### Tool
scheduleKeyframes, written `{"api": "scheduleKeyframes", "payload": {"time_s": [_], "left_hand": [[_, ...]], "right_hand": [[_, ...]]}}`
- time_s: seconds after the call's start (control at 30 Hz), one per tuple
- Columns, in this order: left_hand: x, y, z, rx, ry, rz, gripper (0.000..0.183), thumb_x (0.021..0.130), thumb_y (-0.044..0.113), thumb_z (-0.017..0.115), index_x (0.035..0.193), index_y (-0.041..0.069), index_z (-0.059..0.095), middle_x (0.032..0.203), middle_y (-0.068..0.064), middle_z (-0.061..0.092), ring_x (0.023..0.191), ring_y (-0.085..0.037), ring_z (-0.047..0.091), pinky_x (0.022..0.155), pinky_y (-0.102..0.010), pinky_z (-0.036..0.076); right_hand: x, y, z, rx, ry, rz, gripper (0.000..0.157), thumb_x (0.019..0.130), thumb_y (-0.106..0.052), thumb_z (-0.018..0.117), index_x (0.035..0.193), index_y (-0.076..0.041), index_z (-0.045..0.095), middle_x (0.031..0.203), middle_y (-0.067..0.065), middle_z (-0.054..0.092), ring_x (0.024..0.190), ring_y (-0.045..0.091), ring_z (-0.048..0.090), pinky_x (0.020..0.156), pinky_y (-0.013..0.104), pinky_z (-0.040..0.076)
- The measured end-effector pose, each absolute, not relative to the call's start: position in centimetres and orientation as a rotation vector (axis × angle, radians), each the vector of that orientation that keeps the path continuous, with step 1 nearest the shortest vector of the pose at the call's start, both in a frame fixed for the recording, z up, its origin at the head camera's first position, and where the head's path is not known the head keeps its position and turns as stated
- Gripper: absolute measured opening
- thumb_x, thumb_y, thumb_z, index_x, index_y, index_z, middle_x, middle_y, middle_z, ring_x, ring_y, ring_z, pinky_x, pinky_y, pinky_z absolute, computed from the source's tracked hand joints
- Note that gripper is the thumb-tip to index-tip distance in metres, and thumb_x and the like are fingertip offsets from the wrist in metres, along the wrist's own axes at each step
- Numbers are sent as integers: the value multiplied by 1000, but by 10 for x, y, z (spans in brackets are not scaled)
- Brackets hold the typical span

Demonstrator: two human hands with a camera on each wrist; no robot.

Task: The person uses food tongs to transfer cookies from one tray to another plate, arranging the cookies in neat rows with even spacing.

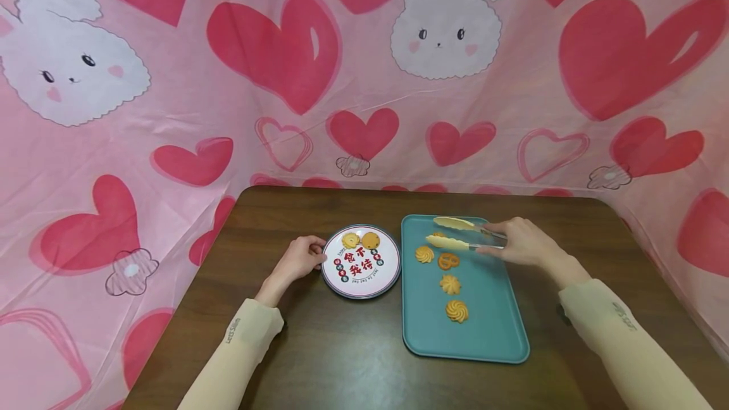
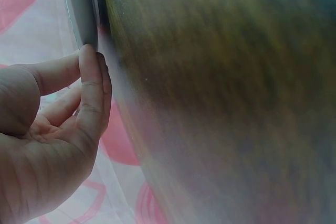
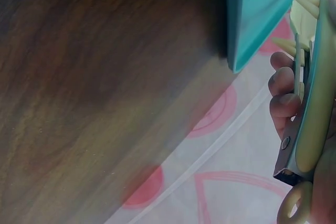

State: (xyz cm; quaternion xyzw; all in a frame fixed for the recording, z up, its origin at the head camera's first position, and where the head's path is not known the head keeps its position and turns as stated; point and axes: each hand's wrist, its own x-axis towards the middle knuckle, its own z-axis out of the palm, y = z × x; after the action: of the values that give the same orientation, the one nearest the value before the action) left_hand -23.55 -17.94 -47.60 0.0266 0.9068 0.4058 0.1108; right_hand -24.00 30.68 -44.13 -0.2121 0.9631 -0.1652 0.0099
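Observation:
My left hand (image 1: pixel 299 255) pinches the left rim of a round white plate (image 1: pixel 387 271) with red and dark lettering. In the left wrist view, thumb and fingers (image 2: pixel 90 77) meet at the plate's edge (image 2: pixel 79 3). Two cookies, a pale one (image 1: pixel 350 240) and a round brown one (image 1: pixel 371 241), lie near the plate's far rim. My right hand (image 1: pixel 524 242) grips tongs (image 1: pixel 452 243) with pale yellow tips, spread apart above the far end of a teal tray (image 1: pixel 490 328). A cookie (image 1: pixel 438 234) shows partly between the tips. The right wrist view shows the tongs' handle (image 3: pixel 317 103) in the hand.
Other treats on the tray are a swirl cookie (image 1: pixel 424 254), a pretzel (image 1: pixel 448 261), a flower-shaped cookie (image 1: pixel 450 284) and a nearer swirl cookie (image 1: pixel 457 310). The tray stands just right of the plate on a brown wooden table (image 1: pixel 330 353). Pink heart-patterned cloth (image 1: pixel 273 144) hangs behind.

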Motion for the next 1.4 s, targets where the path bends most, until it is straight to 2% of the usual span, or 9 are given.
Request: {"api": "scheduleKeyframes", "payload": {"time_s": [0.07, 0.23, 0.43, 0.57, 1.1, 1.4], "left_hand": [[-236, -180, -477, 80, 2665, 1194, 34, 92, 6, 71, 123, -4, 64, 91, -10, 61, 70, -18, 62, 66, -30, 56], [-236, -180, -478, 92, 2670, 1202, 33, 91, 5, 71, 122, -4, 64, 91, -10, 61, 70, -18, 62, 65, -30, 56], [-237, -179, -478, 100, 2671, 1212, 33, 91, 4, 71, 121, -6, 64, 90, -10, 61, 69, -17, 62, 65, -30, 56], [-236, -178, -478, 94, 2671, 1216, 32, 90, 3, 71, 121, -6, 64, 89, -10, 61, 69, -16, 62, 65, -30, 57], [-236, -178, -476, 104, 2661, 1233, 32, 90, 3, 71, 119, -7, 64, 88, -11, 61, 69, -17, 62, 65, -31, 57], [-235, -178, -475, 88, 2660, 1222, 32, 91, 4, 71, 121, -6, 64, 90, -11, 61, 70, -18, 61, 67, -31, 57]], "right_hand": [[-240, 308, -442, -663, 2998, -519, 70, 81, -49, 80, 128, 1, 66, 84, 2, 73, 67, 10, 57, 63, 34, 52], [-240, 311, -445, -640, 2972, -522, 72, 81, -51, 79, 128, 1, 65, 64, -6, 60, 59, 11, 50, 54, 30, 41], [-241, 312, -450, -618, 2963, -537, 67, 81, -46, 81, 128, 0, 66, 66, -7, 62, 57, 10, 49, 51, 28, 39], [-241, 312, -450, -621, 2955, -542, 65, 81, -46, 80, 127, 0, 67, 58, -6, 51, 52, 10, 45, 47, 28, 33], [-240, 314, -454, -665, 2971, -569, 58, 83, -44, 80, 124, -3, 70, 54, -8, 39, 46, 5, 28, 43, 26, 26], [-239, 313, -452, -696, 2965, -586, 58, 84, -42, 79, 124, -1, 69, 54, -10, 33, 45, 4, 25, 43, 25, 26]]}}
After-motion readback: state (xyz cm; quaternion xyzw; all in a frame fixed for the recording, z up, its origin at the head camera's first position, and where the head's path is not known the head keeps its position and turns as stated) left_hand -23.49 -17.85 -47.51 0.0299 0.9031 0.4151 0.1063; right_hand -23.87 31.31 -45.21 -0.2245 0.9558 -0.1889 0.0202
